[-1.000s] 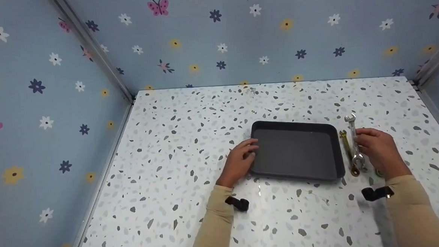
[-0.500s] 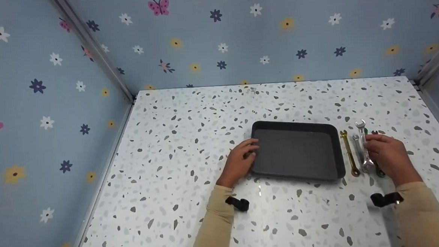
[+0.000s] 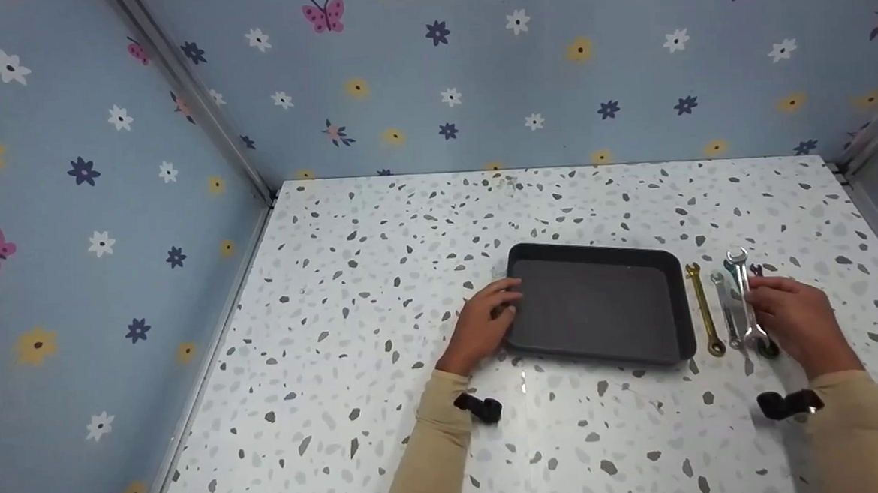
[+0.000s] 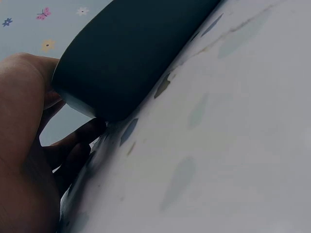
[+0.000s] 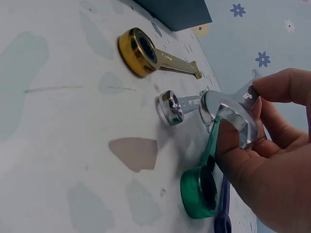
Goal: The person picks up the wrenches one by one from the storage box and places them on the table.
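In the head view, my right hand (image 3: pixel 800 321) pinches a silver open-end wrench (image 3: pixel 746 298) between thumb and fingers, above the wrenches on the table. Its open jaw faces the camera in the right wrist view. Beneath and beside it lie a gold wrench (image 5: pixel 138 52), a smaller silver wrench (image 5: pixel 171 108), a green wrench (image 5: pixel 199 191) and a dark purple wrench (image 5: pixel 223 221), the last two partly hidden by the hand. My left hand (image 3: pixel 480 323) grips the left edge of a dark grey rectangular tray (image 3: pixel 600 309), some fingers over its rim, others against the outer wall.
The tray's dark floor shows bare. It stands on a white speckled table (image 3: pixel 381 279), just left of the wrenches. Blue flowered panels (image 3: pixel 475 72) border the table at the back and both sides.
My right hand has moved right and slightly nearer with the silver wrench, from beside the gold wrench to over the green one. My left hand and the tray have stayed put.
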Available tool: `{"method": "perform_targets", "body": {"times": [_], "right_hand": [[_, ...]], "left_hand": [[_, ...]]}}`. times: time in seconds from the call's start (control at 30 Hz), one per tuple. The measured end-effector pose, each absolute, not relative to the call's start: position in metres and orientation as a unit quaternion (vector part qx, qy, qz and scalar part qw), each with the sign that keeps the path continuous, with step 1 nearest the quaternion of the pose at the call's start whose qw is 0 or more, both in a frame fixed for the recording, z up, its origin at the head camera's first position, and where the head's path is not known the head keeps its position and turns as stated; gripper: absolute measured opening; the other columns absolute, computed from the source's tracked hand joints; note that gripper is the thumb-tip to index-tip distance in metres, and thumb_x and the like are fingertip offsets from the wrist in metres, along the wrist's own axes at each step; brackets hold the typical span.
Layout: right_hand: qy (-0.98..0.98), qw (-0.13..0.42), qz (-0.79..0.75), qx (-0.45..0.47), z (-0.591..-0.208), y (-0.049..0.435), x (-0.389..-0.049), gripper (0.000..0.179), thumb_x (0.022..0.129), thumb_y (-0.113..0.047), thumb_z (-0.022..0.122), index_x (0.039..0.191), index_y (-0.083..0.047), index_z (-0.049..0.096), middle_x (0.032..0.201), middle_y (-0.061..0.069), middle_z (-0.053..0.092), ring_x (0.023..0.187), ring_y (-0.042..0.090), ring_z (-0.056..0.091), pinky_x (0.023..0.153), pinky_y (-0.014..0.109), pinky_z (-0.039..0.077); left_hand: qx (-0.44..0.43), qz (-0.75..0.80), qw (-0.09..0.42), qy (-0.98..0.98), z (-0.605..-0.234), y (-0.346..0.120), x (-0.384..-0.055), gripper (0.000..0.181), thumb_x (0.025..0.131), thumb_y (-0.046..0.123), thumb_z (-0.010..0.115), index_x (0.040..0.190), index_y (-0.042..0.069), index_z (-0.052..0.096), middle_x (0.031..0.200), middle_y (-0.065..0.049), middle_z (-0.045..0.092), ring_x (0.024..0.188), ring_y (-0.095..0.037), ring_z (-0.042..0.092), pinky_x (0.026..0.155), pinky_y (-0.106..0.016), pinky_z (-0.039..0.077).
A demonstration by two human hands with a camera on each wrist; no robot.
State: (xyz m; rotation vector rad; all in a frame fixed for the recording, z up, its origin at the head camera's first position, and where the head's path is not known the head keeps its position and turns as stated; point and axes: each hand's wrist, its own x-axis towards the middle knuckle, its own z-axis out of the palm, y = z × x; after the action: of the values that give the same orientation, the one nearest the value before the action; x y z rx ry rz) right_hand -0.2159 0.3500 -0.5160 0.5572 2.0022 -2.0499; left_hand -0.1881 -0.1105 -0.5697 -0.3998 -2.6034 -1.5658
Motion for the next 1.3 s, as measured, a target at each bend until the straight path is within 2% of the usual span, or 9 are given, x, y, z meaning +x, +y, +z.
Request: {"method": "perform_targets", "body": {"times": [0.13,0.23,0.37,0.53,0.63,0.8,1.0,1.3], "right_hand": [[0.722,0.113,-0.656,0.190,-0.514,0.355,-0.218,0.021,0.091,-0.008,0.072,0.112,-0.010,0.069,0.094,-0.012,0.067,0.085,0.006,0.066,0.070,0.022,0.058],[0.775,0.127,-0.588,0.194,-0.512,0.360,-0.218,0.029,0.094,-0.019,0.071,0.122,-0.014,0.063,0.094,-0.013,0.065,0.082,0.007,0.063,0.066,0.025,0.056],[0.805,0.145,-0.537,0.209,-0.511,0.369,-0.217,0.030,0.096,-0.028,0.067,0.124,-0.022,0.060,0.100,-0.010,0.062,0.083,0.009,0.061,0.065,0.030,0.054],[0.805,0.139,-0.529,0.230,-0.512,0.379,-0.218,0.036,0.097,-0.026,0.066,0.131,-0.017,0.058,0.117,-0.005,0.053,0.096,0.007,0.058,0.076,0.024,0.056],[0.807,0.123,-0.524,0.243,-0.513,0.384,-0.220,0.033,0.097,-0.020,0.064,0.129,-0.015,0.059,0.118,-0.004,0.052,0.097,0.006,0.056,0.076,0.021,0.056],[0.817,0.102,-0.513,0.242,-0.517,0.392,-0.221,0.035,0.097,-0.016,0.063,0.131,-0.010,0.058,0.111,-0.005,0.054,0.091,0.004,0.057,0.073,0.020,0.057],[0.819,0.104,-0.504,0.256,-0.521,0.401,-0.220,0.042,0.097,-0.017,0.061,0.137,-0.006,0.054,0.109,-0.003,0.055,0.087,0.003,0.058,0.069,0.021,0.057],[0.847,0.105,-0.460,0.243,-0.522,0.407,-0.219,0.048,0.097,-0.021,0.059,0.140,-0.001,0.051,0.086,-0.015,0.058,0.082,0.009,0.055,0.060,0.024,0.052]], "left_hand": [[-0.131,-0.511,0.034,-0.849,-0.569,-0.111,-0.188,0.027,0.099,0.010,0.060,0.124,0.008,0.071,0.144,0.009,0.055,0.136,-0.004,0.043,0.112,-0.026,0.036],[-0.136,-0.511,0.032,-0.848,-0.570,-0.112,-0.187,0.027,0.101,0.011,0.058,0.125,0.008,0.070,0.144,0.011,0.054,0.134,-0.004,0.044,0.107,-0.028,0.042],[-0.142,-0.511,0.034,-0.847,-0.570,-0.111,-0.187,0.028,0.101,0.011,0.058,0.125,0.007,0.070,0.144,0.008,0.055,0.134,-0.005,0.045,0.105,-0.030,0.044],[-0.139,-0.512,0.038,-0.847,-0.570,-0.111,-0.187,0.027,0.100,0.009,0.059,0.124,0.007,0.071,0.143,0.009,0.055,0.135,-0.006,0.044,0.109,-0.029,0.041],[-0.135,-0.513,0.039,-0.847,-0.570,-0.111,-0.188,0.027,0.099,0.009,0.060,0.124,0.007,0.071,0.144,0.008,0.056,0.136,-0.006,0.043,0.112,-0.028,0.038],[-0.128,-0.510,0.037,-0.850,-0.571,-0.111,-0.188,0.027,0.099,0.010,0.060,0.124,0.008,0.071,0.144,0.007,0.056,0.137,-0.005,0.042,0.114,-0.028,0.033],[-0.129,-0.509,0.035,-0.850,-0.571,-0.111,-0.188,0.027,0.100,0.011,0.060,0.124,0.009,0.071,0.145,0.009,0.055,0.137,-0.005,0.042,0.114,-0.028,0.033],[-0.136,-0.509,0.034,-0.849,-0.571,-0.111,-0.187,0.027,0.101,0.010,0.059,0.125,0.009,0.070,0.144,0.011,0.054,0.136,-0.005,0.042,0.110,-0.029,0.040]]}}
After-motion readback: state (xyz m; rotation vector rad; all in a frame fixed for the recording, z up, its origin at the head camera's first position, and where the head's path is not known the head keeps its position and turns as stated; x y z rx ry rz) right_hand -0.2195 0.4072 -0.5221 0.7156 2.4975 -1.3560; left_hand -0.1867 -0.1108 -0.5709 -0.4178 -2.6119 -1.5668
